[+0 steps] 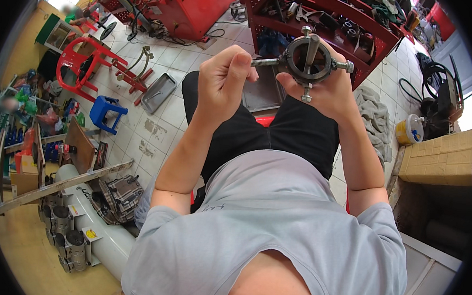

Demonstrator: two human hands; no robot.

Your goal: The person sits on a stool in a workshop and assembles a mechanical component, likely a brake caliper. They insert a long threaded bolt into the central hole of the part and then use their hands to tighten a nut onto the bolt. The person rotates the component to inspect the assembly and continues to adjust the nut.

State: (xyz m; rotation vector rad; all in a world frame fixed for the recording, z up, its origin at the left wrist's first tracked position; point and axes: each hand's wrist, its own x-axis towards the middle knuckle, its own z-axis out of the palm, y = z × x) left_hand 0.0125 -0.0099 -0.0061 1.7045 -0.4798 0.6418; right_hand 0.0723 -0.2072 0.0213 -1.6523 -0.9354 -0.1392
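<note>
In front of me, above my knees, a dark metal ring [291,59] has several threaded bolts set radially around it. My right hand [331,96] holds the ring from behind and below, its thumb near the lower left rim. A grey metal rod [311,50] shows across the ring's opening; I cannot tell whether it is fixed to the ring. My left hand [224,79] is closed, thumb against curled fingers, at the outer end of the long left bolt [265,62]. The fingers hide that bolt's end. Shorter bolts stick out at the top, right and bottom.
Beyond my hands stands a red tool cart [321,31] loaded with tools and parts. A metal tray [262,92] lies between my knees, another tray [159,93] on the tiles to the left. Nearby are a blue stool [107,112], red chair [79,65], grey cloth [372,115] and bucket [408,131].
</note>
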